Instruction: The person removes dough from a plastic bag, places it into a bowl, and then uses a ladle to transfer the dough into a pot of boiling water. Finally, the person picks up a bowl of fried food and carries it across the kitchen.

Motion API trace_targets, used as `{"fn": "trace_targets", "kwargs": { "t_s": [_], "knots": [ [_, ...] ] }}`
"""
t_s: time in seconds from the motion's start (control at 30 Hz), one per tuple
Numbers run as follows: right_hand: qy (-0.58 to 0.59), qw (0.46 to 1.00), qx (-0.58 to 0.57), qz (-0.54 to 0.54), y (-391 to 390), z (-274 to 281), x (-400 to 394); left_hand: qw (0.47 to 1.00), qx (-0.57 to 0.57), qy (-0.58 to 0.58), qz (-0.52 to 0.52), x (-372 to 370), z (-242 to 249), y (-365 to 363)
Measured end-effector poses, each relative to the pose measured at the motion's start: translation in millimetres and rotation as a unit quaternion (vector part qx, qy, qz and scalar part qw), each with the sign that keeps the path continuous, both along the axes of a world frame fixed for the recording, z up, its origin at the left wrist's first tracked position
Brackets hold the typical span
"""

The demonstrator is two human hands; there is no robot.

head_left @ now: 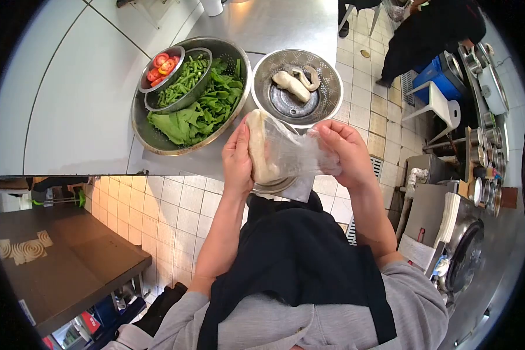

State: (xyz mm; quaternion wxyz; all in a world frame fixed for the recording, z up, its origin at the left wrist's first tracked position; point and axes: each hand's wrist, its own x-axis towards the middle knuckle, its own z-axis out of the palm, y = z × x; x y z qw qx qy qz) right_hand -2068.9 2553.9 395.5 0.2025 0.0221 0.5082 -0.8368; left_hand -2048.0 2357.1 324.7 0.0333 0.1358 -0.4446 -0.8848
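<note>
My left hand is closed around a long, cream-coloured fleshy piece inside a clear plastic bag. The bag's other side is pinched and crumpled in my right hand, stretched away from the piece. Just beyond my hands, a perforated metal colander contains similar pale pieces, one thick and others curved like strips. Under the bag a metal rim shows in part; what it belongs to is mostly hidden.
At the left, a large steel colander holds green leaves, a bowl of cut green beans and a bowl of tomato slices. Another person stands at the upper right near a white stool. Cooking equipment lines the right side.
</note>
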Motion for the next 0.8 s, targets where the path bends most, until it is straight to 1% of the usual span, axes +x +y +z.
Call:
{"fn": "trace_targets", "kwargs": {
  "t_s": [0.1, 0.2, 0.3, 0.4, 0.5, 0.6, 0.67, 0.7, 0.73, 0.8],
  "knots": [
    [-0.086, 0.995, -0.046, -0.022, 0.3, -0.6, 5.4, 1.0, 0.009, -0.019, 0.0, 3.8, -1.4, 0.6],
    [-0.06, 0.995, -0.075, 0.011, 11.0, -25.0, 3.7, 0.999, 0.002, -0.037, 0.014, 7.2, -0.8, 2.6],
    [-0.012, 0.998, -0.055, 0.005, 11.1, -26.7, 11.0, 0.999, 0.002, -0.037, 0.025, 9.7, -13.1, -1.2],
    [-0.062, 0.973, -0.18, 0.129, 29.3, -14.3, 14.4, 0.997, -0.01, -0.047, 0.056, 8.5, -23.5, -0.9],
    [-0.049, 0.979, -0.145, 0.136, 25.1, -6.2, 27.4, 0.994, -0.043, -0.06, 0.08, 6.7, -32.2, 3.9],
    [0.034, 0.988, -0.099, 0.115, 20.2, -3.4, 32.1, 0.993, -0.067, -0.066, 0.065, 6.3, -38.1, 7.9],
    [0.004, 0.988, -0.101, 0.113, 15.7, -3.5, 30.4, 0.993, -0.091, -0.067, 0.034, 7.5, -46.1, 7.5],
    [-0.01, 0.988, -0.102, 0.112, 11.4, -4.2, 28.0, 0.982, -0.149, -0.102, 0.062, 7.7, -31.3, 19.5],
    [-0.027, 0.987, -0.11, 0.11, 2.7, -5.6, 25.3, 0.965, -0.207, -0.136, 0.09, 8.4, -3.8, 40.7],
    [-0.062, 0.984, -0.128, 0.107, -22.3, -11.7, 20.1, 0.945, -0.296, -0.119, 0.076, 18.6, 6.9, 42.9]
  ]
}}
